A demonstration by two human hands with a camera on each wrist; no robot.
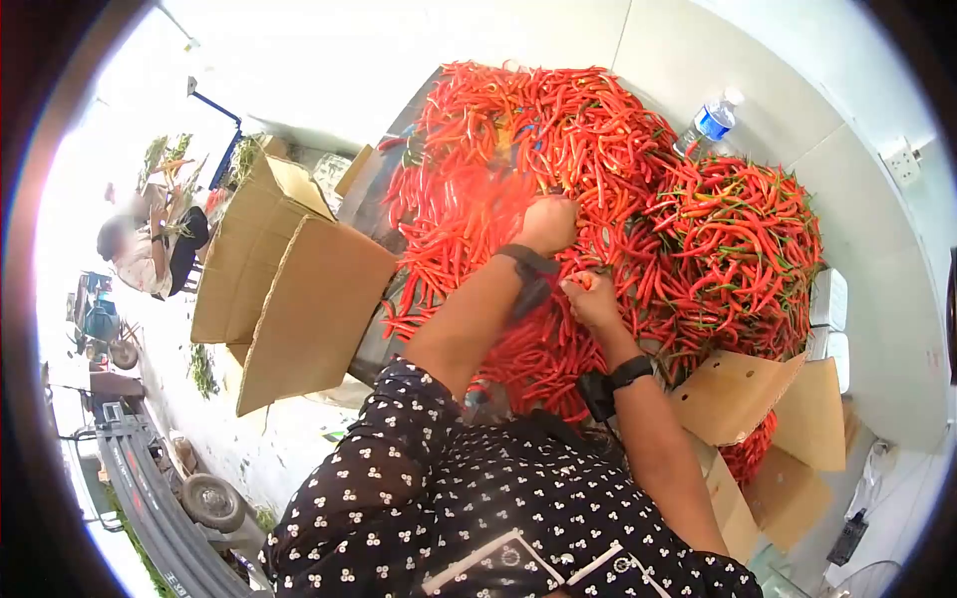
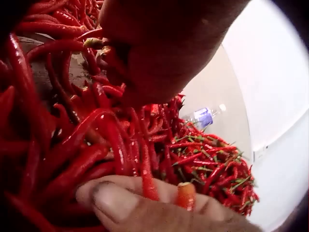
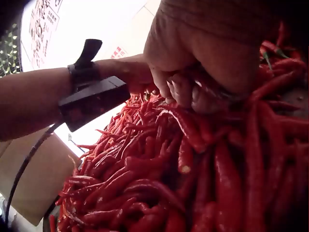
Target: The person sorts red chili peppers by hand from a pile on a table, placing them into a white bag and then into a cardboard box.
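Red chili peppers (image 1: 588,149) are heaped across the work surface. Over the middle of the heap, my left hand (image 1: 548,225) has curled fingers that pinch a chili by its pale stem end (image 2: 94,42); the fingertips are mostly in shadow. Closer to my body, my right hand (image 1: 594,301) grips a few chilies, their ends poking out between thumb (image 2: 116,200) and fingers. One of these shows a blunt orange end (image 2: 186,195) with no green stem. In the right wrist view, the curled right fingers (image 3: 181,89) hang just over loose chilies.
A taller pile of green-stemmed chilies (image 1: 743,249) stands at the right. Beyond it is a water bottle (image 1: 710,122) by the wall. Open cardboard boxes stand left (image 1: 309,309) and lower right (image 1: 733,399). A person (image 1: 150,249) sits far left, near a cart (image 1: 164,498).
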